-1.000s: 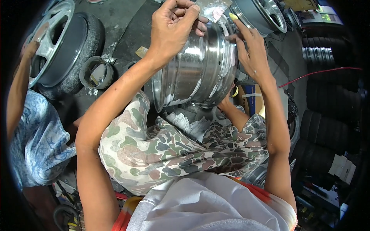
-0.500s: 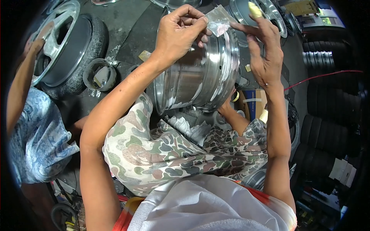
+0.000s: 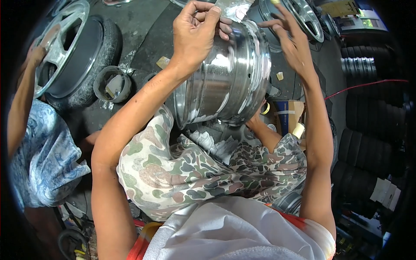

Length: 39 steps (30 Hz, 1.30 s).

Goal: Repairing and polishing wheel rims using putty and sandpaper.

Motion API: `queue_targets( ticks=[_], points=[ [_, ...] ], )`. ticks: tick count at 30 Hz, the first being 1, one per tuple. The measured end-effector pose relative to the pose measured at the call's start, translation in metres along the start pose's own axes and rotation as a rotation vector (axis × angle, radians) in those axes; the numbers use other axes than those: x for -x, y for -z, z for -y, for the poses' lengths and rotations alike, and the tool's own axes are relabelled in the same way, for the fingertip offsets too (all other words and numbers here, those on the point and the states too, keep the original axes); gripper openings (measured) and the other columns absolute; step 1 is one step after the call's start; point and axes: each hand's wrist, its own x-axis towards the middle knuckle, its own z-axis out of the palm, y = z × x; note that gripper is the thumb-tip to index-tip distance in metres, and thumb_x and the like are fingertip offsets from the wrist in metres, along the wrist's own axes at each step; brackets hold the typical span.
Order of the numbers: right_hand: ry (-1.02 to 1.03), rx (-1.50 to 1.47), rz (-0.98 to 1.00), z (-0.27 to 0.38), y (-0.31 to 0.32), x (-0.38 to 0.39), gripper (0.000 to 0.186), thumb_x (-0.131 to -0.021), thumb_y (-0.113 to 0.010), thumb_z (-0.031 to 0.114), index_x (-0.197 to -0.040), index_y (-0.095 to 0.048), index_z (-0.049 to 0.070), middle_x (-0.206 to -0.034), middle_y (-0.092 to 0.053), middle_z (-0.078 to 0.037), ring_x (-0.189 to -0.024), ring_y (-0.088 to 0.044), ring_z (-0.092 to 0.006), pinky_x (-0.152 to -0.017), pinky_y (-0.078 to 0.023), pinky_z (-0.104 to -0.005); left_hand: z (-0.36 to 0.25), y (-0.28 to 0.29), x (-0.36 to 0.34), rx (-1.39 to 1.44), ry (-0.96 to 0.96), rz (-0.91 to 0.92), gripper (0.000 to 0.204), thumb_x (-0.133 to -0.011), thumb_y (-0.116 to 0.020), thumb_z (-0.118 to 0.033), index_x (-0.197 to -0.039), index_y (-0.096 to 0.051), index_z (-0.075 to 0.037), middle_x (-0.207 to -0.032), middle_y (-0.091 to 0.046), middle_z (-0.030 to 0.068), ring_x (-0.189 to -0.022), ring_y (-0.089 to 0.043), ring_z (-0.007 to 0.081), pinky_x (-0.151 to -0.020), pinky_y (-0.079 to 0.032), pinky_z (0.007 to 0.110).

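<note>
Just beyond the camouflage trousers, a metal wheel rim lies on its side, barrel axis running roughly left to right, pale streaks ringing its right end. Left hand, pinched closed on a small paste-smeared sheet, is over the rim's far side. Right hand, fingers spread, nothing visible held, is nearer the streaked end, sheet to its left; fingertip contact with rim cannot be told.
</note>
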Motion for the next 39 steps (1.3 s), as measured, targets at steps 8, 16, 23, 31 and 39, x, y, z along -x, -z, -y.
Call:
queue_targets(
  ticks=[8, 16, 23, 31, 39],
  points=[
    [0.101, 0.193, 0.246, -0.084, -0.014, -0.037, 0.048, -0.105, -0.051, 0.016, -0.152, -0.046, 0.009, -0.118, -0.072, -0.012, -0.117, -0.064, -0.0264, -0.103, -0.046, -0.0387, -0.003, -0.005, 0.000, -0.015, -0.023, 0.011, 0.011, -0.106, -0.057, -0.011, -0.108, -0.056, -0.001, -0.085, -0.069, 0.0079, -0.070, -0.066, 0.0116, -0.062, -0.055, 0.025],
    [0.281, 0.462, 0.226, -0.063, -0.010, -0.015, 0.046, -0.100, -0.053, 0.009, -0.146, -0.055, 0.012, -0.123, -0.063, -0.015, -0.111, -0.060, -0.0336, -0.105, -0.042, -0.0415, -0.001, -0.001, -0.001, -0.031, -0.047, 0.023, 0.012, -0.106, -0.058, -0.011, -0.109, -0.057, 0.001, -0.084, -0.069, 0.0085, -0.068, -0.065, 0.0109, -0.061, -0.055, 0.024],
    [0.344, 0.523, 0.177, -0.053, -0.008, -0.011, 0.048, -0.098, -0.052, 0.006, -0.145, -0.056, 0.014, -0.127, -0.061, -0.016, -0.116, -0.057, -0.0345, -0.106, -0.041, -0.0433, 0.000, -0.002, -0.001, -0.029, -0.036, 0.008, 0.012, -0.106, -0.058, -0.010, -0.110, -0.056, 0.001, -0.083, -0.069, 0.0087, -0.067, -0.065, 0.0111, -0.061, -0.055, 0.024],
    [0.396, 0.622, 0.306, -0.076, -0.011, -0.034, 0.029, -0.100, -0.051, 0.011, -0.127, -0.061, 0.006, -0.128, -0.060, -0.017, -0.122, -0.053, -0.0378, -0.107, -0.039, -0.0462, 0.004, -0.002, -0.003, -0.015, -0.036, 0.012, 0.012, -0.105, -0.058, -0.010, -0.108, -0.056, 0.001, -0.082, -0.070, 0.0094, -0.066, -0.066, 0.0113, -0.061, -0.055, 0.024],
    [0.221, 0.288, 0.316, -0.070, -0.009, -0.021, 0.036, -0.103, -0.049, 0.012, -0.137, -0.057, 0.004, -0.123, -0.065, -0.018, -0.113, -0.062, -0.0319, -0.104, -0.044, -0.0386, 0.000, -0.002, -0.002, -0.029, -0.018, 0.001, 0.012, -0.105, -0.058, -0.010, -0.108, -0.056, 0.001, -0.082, -0.070, 0.0089, -0.067, -0.066, 0.0112, -0.061, -0.055, 0.024]
  ],
)
